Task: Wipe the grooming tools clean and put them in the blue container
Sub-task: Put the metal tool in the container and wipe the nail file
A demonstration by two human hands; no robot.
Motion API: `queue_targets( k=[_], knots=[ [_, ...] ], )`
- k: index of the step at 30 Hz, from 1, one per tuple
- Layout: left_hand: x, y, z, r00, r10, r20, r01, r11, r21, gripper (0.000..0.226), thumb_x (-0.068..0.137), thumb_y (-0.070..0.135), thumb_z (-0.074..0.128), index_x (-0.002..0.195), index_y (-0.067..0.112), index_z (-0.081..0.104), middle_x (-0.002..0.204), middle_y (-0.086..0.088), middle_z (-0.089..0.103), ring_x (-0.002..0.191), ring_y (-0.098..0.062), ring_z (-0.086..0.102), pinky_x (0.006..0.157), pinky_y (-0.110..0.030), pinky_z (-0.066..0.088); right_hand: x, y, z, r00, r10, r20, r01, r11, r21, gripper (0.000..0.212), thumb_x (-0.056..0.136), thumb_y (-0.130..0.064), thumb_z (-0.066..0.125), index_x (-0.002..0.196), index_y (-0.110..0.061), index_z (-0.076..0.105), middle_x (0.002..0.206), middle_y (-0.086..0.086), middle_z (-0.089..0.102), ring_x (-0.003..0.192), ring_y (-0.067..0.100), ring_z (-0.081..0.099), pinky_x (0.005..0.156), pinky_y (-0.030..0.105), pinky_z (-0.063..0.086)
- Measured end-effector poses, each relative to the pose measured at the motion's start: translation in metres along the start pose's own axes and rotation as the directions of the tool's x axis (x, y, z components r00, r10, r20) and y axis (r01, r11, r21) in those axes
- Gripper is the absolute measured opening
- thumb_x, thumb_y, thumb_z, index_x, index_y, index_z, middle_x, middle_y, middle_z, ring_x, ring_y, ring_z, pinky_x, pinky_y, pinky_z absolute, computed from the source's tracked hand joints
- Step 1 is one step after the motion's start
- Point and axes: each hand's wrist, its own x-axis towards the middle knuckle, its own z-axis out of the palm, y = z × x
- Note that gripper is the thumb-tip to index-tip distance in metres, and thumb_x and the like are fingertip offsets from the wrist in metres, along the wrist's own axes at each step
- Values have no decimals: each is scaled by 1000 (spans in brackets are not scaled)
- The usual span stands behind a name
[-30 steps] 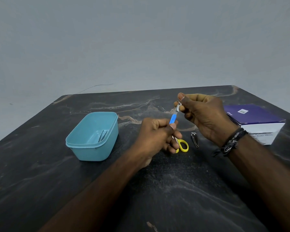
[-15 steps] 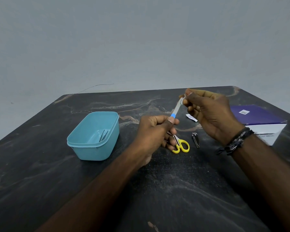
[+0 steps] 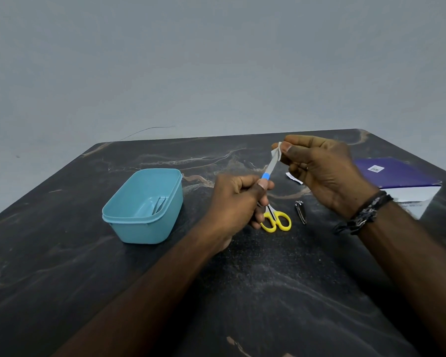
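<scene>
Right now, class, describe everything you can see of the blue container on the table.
The blue container is a light blue, rounded-rectangular tub, seemingly plastic, with a thickened rim and no lid on. It stands upright on the dark marbled table, to the left of both hands and apart from them. Inside, a slim metal tool, possibly tweezers, lies against the right side. Nothing else touches it.

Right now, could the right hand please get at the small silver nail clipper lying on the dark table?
Probably not yet: the right hand pinches a white wipe. The silver nail clipper lies uncovered just below it.
</scene>
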Motion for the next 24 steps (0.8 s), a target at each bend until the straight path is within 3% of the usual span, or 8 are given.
queue_targets(
  k=[7, 12, 17, 20, 22, 24],
  knots=[
    [0, -2, -1, 1000, 20, -8, -20, 999, 33, 23, 100, 15, 53, 104, -1, 68, 59, 1, 56, 40, -8, 48, 39, -22, 43, 1, 5, -1, 998, 12, 63, -8, 998, -58, 15, 85, -7, 71, 90, 7, 70, 90, 17, 73, 75, 16, 63, 56, 16, 50],
    [1, -2, -1, 1000, 19, -6, -19, 999, 39, 23, 100, 16, 53, 104, 0, 69, 59, 2, 55, 40, -7, 47, 38, -21, 40, 3, 7, 0, 999, -11, 40, 17, 988, -156, 22, 86, -16, 72, 98, 1, 70, 85, 10, 69, 70, 11, 60, 57, 22, 47],
    [2, -1, -2, 1000, -22, -14, 22, 1000, -16, 23, 99, 18, 54, 97, 2, 71, 56, 4, 52, 38, -7, 42, 37, -20, 35, 5, 5, -3, 995, -34, 93, 55, 972, -229, 25, 87, -19, 71, 97, 4, 70, 67, 4, 61, 60, 10, 53, 54, 23, 43],
    [1, -2, -1, 992, 91, -84, -82, 992, 96, 23, 98, 18, 55, 88, 6, 72, 52, 1, 49, 41, -12, 38, 42, -24, 32, 6, 4, -7, 991, 4, 131, 30, 966, -255, 25, 87, -17, 71, 94, 7, 69, 64, 5, 59, 57, 12, 51, 48, 21, 40],
    [1, -4, 0, 969, 205, -137, -175, 963, 205, 27, 95, 18, 57, 81, -2, 69, 51, -3, 43, 44, -14, 35, 47, -30, 29, 7, 4, -9, 990, 35, 135, 6, 958, -288, 28, 86, -16, 71, 97, 10, 69, 70, 9, 60, 57, 12, 51, 45, 20, 39],
    [3, -5, 1, 954, 211, -213, -178, 970, 167, 27, 94, 19, 60, 82, -4, 68, 48, 0, 41, 43, -11, 33, 47, -28, 28, 7, 6, -10, 990, 49, 131, -5, 948, -318, 28, 86, -15, 71, 97, 10, 69, 74, 12, 61, 58, 12, 52, 44, 20, 39]
  ],
)
